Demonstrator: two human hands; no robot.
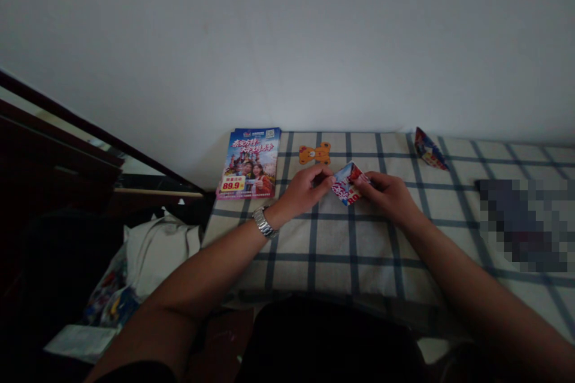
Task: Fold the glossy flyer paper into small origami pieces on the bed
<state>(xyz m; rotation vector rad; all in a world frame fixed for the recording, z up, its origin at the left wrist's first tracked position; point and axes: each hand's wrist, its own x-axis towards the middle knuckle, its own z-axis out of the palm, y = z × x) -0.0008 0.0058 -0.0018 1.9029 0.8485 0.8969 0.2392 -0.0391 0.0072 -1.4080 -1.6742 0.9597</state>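
Between both hands is a small folded paper, printed in red, white and blue like the flyers. My left hand, with a metal watch on the wrist, pinches its left corner between thumb and finger. At its right side my right hand grips it, thumb on top. A stack of printed flyers lies to the left on the checked cloth. Just beyond my left hand is a flat orange bear-shaped piece. Farther right stands another folded paper in similar colours.
The checked cloth covers the surface up to a pale wall. At the right lies a dark, pixelated object. On the left are dark wooden boards, and below them a white bag.
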